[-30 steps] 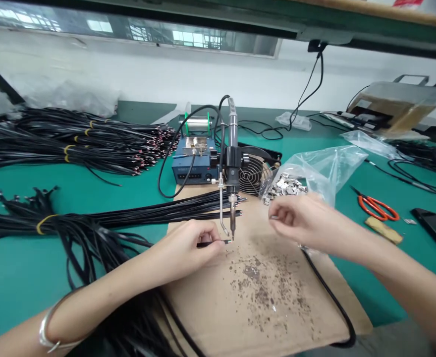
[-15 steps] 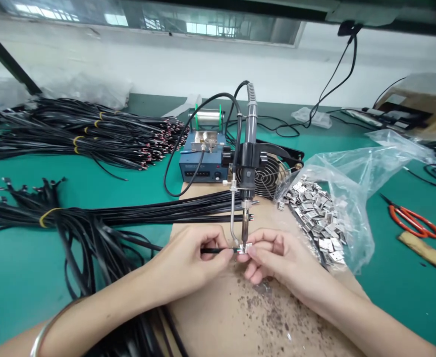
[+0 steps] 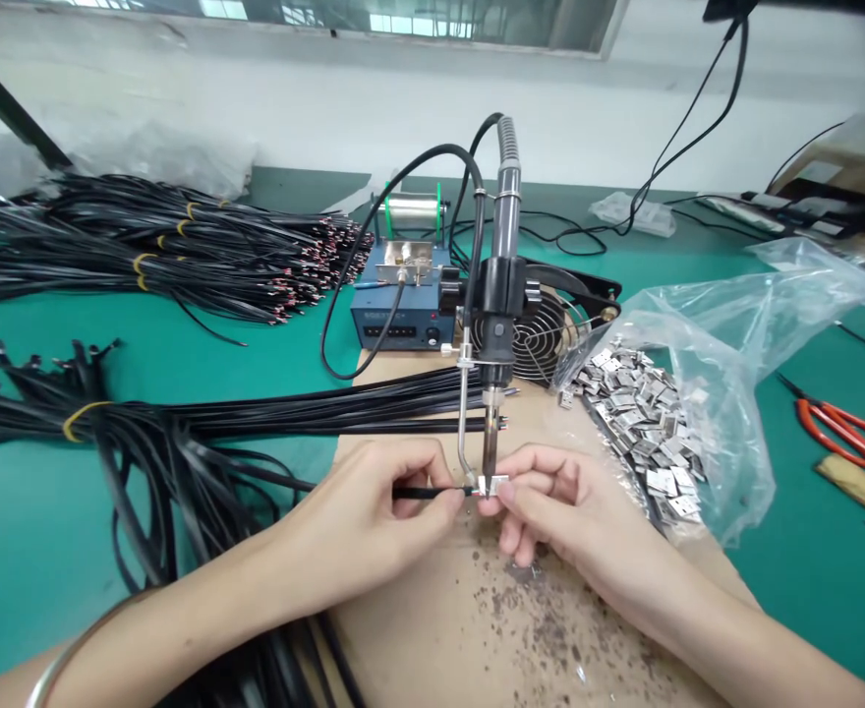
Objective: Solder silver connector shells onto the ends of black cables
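Note:
My left hand (image 3: 395, 516) pinches a black cable (image 3: 427, 493) between thumb and fingers, its thin coloured wire ends pointing right. My right hand (image 3: 569, 506) holds a small silver USB connector (image 3: 502, 483) between thumb and forefinger. The wire ends meet the connector's left end. Above them a soldering iron (image 3: 504, 236) stands upright in a clamp, its tip down at this joint; whether it touches is too small to tell. A thin metal solder feed tube (image 3: 463, 423) comes down beside the tip.
Behind the iron stand a blue soldering station (image 3: 403, 323), a solder spool (image 3: 412, 211) and a fan (image 3: 532, 339). Black cable bundles (image 3: 248, 261) lie left. At right are a plastic bag (image 3: 742, 462) of loose connectors (image 3: 639, 408), orange-handled cutters (image 3: 845, 438) and a sponge (image 3: 864, 490). Spotted cardboard (image 3: 418, 639) lies underneath.
The camera view has tilted down and come slightly closer. Both hands keep their grips; the connector and wire ends have shifted slightly under the iron's tip.

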Tool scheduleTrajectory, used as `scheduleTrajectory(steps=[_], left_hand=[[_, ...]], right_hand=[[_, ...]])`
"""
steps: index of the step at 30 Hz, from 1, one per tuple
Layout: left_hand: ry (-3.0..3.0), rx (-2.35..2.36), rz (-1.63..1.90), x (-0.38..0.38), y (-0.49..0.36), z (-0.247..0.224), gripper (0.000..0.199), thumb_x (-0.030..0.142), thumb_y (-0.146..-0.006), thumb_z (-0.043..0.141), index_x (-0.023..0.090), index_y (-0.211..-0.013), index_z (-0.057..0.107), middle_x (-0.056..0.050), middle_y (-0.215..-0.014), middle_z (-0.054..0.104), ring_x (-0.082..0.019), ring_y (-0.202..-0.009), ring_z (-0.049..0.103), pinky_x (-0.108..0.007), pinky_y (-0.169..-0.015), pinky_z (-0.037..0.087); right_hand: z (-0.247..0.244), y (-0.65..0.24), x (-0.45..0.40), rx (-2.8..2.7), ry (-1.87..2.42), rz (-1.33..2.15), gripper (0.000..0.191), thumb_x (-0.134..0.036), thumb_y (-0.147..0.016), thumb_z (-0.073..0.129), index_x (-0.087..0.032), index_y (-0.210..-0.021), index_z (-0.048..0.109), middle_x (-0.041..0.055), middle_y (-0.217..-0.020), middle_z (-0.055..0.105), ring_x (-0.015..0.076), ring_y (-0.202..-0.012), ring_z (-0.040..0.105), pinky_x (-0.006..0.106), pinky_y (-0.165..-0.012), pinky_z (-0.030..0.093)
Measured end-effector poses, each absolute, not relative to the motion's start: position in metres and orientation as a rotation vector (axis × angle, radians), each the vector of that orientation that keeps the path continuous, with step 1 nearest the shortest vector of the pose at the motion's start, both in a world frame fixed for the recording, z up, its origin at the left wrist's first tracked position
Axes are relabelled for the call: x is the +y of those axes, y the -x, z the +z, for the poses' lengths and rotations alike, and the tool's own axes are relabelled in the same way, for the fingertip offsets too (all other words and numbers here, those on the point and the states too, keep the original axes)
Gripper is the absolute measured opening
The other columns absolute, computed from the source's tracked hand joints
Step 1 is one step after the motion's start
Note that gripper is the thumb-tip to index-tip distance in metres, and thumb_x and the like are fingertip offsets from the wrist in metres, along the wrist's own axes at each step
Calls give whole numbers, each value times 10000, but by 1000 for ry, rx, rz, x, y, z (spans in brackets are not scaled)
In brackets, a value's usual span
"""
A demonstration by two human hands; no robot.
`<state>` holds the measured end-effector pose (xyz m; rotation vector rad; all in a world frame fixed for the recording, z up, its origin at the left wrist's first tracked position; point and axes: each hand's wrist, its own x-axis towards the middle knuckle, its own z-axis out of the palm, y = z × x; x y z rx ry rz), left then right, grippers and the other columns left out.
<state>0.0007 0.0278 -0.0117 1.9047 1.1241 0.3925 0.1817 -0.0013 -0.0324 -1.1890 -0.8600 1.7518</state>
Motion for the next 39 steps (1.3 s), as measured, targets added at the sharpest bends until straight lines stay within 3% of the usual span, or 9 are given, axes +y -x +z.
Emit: scheduleTrajectory(steps=[15,30,39], left_hand=[[-1931,1102,418,29,-2,-7,171,197,-781,499,156,-615,509,39,-583,486,-87,-556,413,-150,-451,315],[-1877,1083,470,27,-2,-3,180,231,-781,515,160,-616,522,34,-573,491,-85,-528,401,-157,-422,293],[-1878,1061,508,26,-1,-5,191,229,-784,516,162,-605,518,33,-578,497,-85,-532,412,-153,-425,294]], right_hand=[[-31,-182,-3,-894,1209,1732,251,-291,-639,797,-144,-737,620,52,-656,719,71,-404,565,164,-393,466],[-28,-186,-6,-919,1195,1744,196,-294,-684,769,-152,-740,646,47,-663,721,33,-396,497,108,-364,344],[-27,-189,-8,-908,1151,1780,186,-311,-697,766,-166,-757,667,54,-685,732,35,-410,440,138,-406,325]])
